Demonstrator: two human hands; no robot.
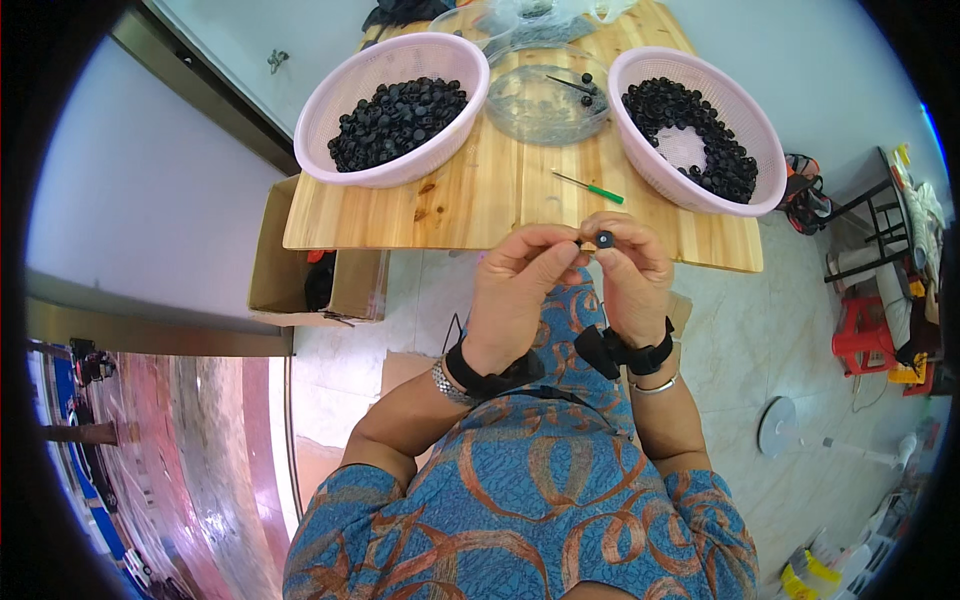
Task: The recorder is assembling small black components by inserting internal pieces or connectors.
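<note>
- We've got both hands up in front of us, just off the near edge of the wooden table (470, 200), fingers bunched together around one small black round part (604, 238).
- Our right hand (632, 268) is pinching that part between thumb and fingertips, so it's closed on it. The part sits right at the fingertips, pale centre facing up at us.
- Our left hand (518, 290) is curled in too, thumb and forefinger pressed together right beside the part. There's a tiny dark bit at those fingertips, but it's too small to say what it is, or whether the left fingers actually touch the part.
- Both wrists have black straps on them, plus a metal watch band on the left and a thin bangle on the right.
- On the table: a pink basket on the left (330, 100) heaped with the same kind of black parts, and a pink basket on the right (765, 150) with fewer, spread around a bare patch of the bottom.
- Between the baskets sits a clear glass dish (545, 105) with a couple of black bits in it.
- A small green-handled screwdriver (590, 187) lies on the wood just beyond our hands, not touching anything.
- A cardboard box (275, 270) sits on the floor under the table's left end.
</note>
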